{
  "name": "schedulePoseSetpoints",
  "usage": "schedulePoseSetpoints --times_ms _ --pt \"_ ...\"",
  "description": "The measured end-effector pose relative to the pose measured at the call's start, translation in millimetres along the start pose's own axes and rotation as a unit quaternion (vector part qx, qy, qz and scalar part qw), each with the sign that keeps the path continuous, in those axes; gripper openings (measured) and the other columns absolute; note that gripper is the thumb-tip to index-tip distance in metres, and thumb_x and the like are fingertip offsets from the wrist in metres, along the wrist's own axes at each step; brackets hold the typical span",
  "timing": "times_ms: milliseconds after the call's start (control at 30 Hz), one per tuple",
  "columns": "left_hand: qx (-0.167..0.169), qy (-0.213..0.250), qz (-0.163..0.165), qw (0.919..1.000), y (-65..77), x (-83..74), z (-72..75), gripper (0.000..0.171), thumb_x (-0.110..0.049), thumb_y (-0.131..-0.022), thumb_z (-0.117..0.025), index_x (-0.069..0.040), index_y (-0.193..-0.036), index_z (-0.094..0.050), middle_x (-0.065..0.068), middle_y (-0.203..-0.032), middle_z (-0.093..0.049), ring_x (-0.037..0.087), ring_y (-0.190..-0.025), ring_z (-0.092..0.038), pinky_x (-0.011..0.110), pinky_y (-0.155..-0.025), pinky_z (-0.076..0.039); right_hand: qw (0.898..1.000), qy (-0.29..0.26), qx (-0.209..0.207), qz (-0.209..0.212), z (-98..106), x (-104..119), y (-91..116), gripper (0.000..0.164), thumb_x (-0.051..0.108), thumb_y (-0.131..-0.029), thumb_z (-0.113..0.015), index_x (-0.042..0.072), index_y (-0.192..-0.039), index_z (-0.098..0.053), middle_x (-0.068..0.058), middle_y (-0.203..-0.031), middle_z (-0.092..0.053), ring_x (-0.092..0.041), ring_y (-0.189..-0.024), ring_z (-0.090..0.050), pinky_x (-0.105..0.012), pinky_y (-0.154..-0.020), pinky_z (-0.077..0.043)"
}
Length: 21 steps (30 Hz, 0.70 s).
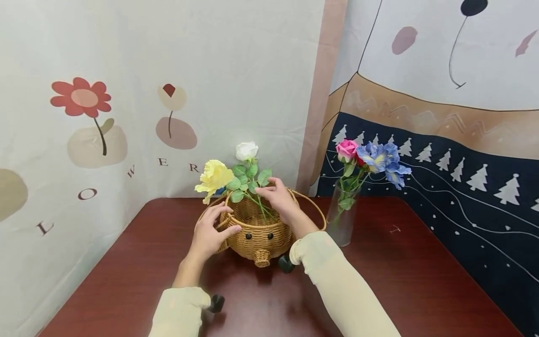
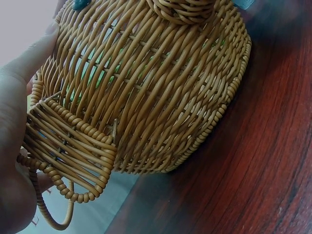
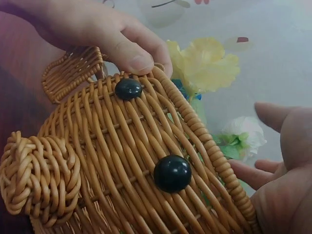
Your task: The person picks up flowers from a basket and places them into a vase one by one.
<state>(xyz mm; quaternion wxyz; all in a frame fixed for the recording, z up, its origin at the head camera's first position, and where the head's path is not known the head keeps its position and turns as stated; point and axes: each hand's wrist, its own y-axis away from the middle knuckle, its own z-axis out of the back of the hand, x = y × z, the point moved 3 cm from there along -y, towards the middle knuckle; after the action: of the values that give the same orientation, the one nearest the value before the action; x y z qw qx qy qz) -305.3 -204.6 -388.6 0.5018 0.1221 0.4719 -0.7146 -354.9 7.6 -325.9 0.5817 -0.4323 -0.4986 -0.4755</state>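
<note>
A wicker basket (image 1: 242,244) with black button eyes and a woven snout stands on the table. My left hand (image 1: 206,236) grips its left rim beside the woven ear (image 2: 68,148), thumb on the outside. Over the right part of the opening, my right hand (image 1: 279,200) reaches in with fingers and thumb apart, close to green leaves (image 1: 264,177); whether it touches them I cannot tell. A white rose (image 1: 246,151) stands in the basket, and a yellow flower (image 1: 215,178) leans out to the left. Behind the yellow flower a bit of blue (image 3: 187,90) shows, mostly hidden.
Right of the basket stands a clear vase (image 1: 342,220) with a pink rose (image 1: 347,150), a red bloom mostly hidden, and blue flowers (image 1: 385,161). The basket's hoop handle (image 1: 317,208) sticks out toward it. Printed cloth (image 1: 252,70) hangs behind the dark red table (image 1: 261,304).
</note>
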Motion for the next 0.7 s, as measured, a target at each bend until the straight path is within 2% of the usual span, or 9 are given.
schedulePoseSetpoints --times_ms 100,333,567,700 --pt "0.001 0.001 0.004 1.0000 1.1 0.2 -0.3 0.050 -0.044 -0.073 -0.083 -0.021 -0.113 -0.064 0.006 -0.141 -0.051 0.031 -0.128 -0.045 0.048 -0.096 -0.043 1.000 0.005 0.012 -0.011 -3.6 -3.1 -3.0 0.076 0.030 -0.093 -0.066 0.009 -0.151 -0.023 -0.016 -0.135 -0.050 -0.033 -0.128 -0.045 -0.050 -0.107 -0.034" --pt "0.000 -0.003 0.005 1.0000 1.5 -0.7 -0.2 0.050 -0.045 -0.073 -0.083 -0.024 -0.113 -0.064 0.005 -0.141 -0.051 0.033 -0.132 -0.041 0.055 -0.103 -0.032 0.999 0.015 0.032 -0.031 -7.4 -6.5 -6.4 0.076 0.028 -0.093 -0.066 0.010 -0.153 -0.022 -0.019 -0.139 -0.047 -0.036 -0.131 -0.042 -0.053 -0.108 -0.031" --pt "-0.001 0.002 0.004 1.0000 1.2 -1.2 -0.6 0.049 -0.045 -0.073 -0.084 -0.024 -0.113 -0.064 0.005 -0.141 -0.051 0.031 -0.128 -0.045 0.049 -0.097 -0.042 0.994 0.043 0.066 -0.073 -9.2 -9.1 -7.9 0.082 0.033 -0.091 -0.068 0.016 -0.154 -0.019 -0.018 -0.154 -0.026 -0.041 -0.136 -0.034 -0.058 -0.108 -0.027" --pt "-0.002 0.003 0.003 1.0000 1.5 -1.6 0.3 0.049 -0.044 -0.073 -0.084 -0.023 -0.113 -0.064 0.006 -0.141 -0.051 0.032 -0.129 -0.044 0.051 -0.099 -0.039 0.993 0.051 0.074 -0.076 -10.7 -10.5 -9.0 0.081 0.033 -0.092 -0.066 0.015 -0.154 -0.018 -0.018 -0.156 -0.023 -0.043 -0.135 -0.035 -0.060 -0.107 -0.027"
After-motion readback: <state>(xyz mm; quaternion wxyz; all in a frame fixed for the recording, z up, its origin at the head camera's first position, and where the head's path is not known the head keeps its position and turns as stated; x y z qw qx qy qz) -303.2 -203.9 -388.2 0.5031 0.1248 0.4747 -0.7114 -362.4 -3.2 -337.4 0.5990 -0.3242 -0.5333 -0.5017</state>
